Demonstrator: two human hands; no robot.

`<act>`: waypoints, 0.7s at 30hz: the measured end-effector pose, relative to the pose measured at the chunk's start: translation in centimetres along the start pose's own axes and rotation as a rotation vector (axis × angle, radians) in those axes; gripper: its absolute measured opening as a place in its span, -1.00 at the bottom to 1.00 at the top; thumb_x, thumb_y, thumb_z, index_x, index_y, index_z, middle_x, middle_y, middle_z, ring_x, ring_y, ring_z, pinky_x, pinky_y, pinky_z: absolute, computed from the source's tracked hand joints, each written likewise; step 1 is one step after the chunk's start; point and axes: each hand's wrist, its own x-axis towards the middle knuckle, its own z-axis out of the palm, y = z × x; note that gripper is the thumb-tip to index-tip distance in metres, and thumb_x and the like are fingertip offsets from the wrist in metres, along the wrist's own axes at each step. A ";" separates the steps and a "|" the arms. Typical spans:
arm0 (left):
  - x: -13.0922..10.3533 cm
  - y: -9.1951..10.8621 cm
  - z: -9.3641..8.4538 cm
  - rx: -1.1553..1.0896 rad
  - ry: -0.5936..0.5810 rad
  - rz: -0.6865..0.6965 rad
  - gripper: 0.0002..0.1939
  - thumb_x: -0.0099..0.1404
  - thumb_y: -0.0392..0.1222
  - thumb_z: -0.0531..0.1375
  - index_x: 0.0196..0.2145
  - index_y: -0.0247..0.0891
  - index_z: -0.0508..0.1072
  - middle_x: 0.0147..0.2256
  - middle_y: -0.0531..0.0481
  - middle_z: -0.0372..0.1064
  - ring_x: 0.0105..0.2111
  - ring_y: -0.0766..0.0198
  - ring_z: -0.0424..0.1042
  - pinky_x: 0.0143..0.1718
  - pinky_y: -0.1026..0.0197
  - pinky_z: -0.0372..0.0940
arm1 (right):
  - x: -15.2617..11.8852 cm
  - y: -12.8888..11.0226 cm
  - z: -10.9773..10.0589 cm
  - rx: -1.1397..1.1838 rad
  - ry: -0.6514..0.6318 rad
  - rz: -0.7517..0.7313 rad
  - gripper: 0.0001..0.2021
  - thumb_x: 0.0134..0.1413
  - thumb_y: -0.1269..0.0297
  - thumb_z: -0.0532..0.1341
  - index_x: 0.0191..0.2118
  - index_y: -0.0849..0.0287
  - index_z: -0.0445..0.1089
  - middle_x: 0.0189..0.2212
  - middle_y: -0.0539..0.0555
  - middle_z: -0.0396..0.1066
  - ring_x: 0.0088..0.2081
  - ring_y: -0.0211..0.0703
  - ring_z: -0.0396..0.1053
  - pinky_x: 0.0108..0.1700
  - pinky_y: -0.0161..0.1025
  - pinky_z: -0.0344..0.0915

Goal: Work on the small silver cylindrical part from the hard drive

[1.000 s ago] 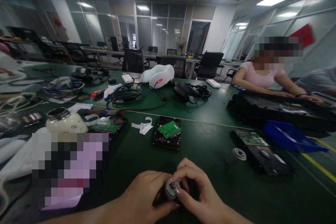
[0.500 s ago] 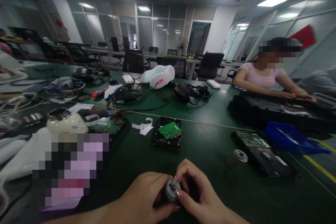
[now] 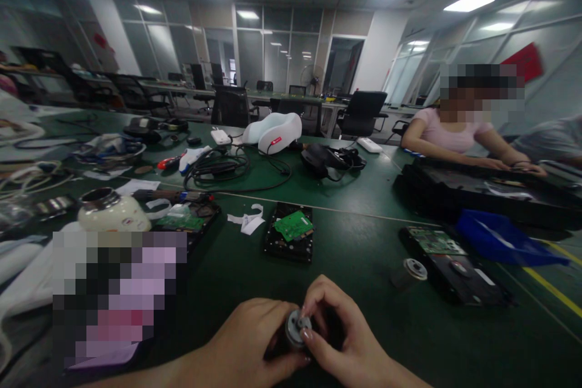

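A small round metal motor part (image 3: 296,325) sits between both my hands, low over the dark green table (image 3: 354,254). My left hand (image 3: 248,339) wraps it from the left and below. My right hand (image 3: 341,330) pinches its top rim with thumb and fingertips. Straight ahead lies a hard drive with a green circuit board (image 3: 290,231). To the right lie a small silver spindle (image 3: 411,270) and another opened drive (image 3: 450,264).
A cream jar (image 3: 109,212) and a drive with a green board (image 3: 188,221) sit at the left, cables (image 3: 218,167) and a neck pillow (image 3: 273,130) further back. A blue tray (image 3: 500,236) lies at the right. A person in pink (image 3: 454,133) works across the table.
My fingers shifted slightly around the motor part; it stays in the same place. The view moved a little.
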 end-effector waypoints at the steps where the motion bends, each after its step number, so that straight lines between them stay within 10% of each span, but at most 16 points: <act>1: 0.0 0.0 0.0 -0.003 0.000 -0.001 -0.84 0.15 -0.32 0.31 -0.29 -0.27 0.43 -0.38 0.03 0.47 -0.43 0.23 0.43 -0.32 0.26 0.30 | 0.0 0.0 0.0 -0.004 0.003 -0.002 -0.92 0.00 0.37 0.21 -0.32 0.15 0.31 -0.41 -0.01 0.22 -0.50 -0.29 0.15 -0.47 -0.34 0.15; 21: 0.0 0.0 -0.2 -0.045 -0.040 -0.025 -0.77 0.19 -0.29 0.28 -0.16 -0.27 0.45 -0.25 -0.05 0.52 -0.28 0.13 0.50 -0.22 0.17 0.34 | 0.2 -0.1 -0.1 -0.013 -0.001 -0.004 -0.85 0.00 0.31 0.29 -0.25 0.13 0.53 -0.39 0.01 0.23 -0.46 -0.26 0.24 -0.40 -0.27 0.25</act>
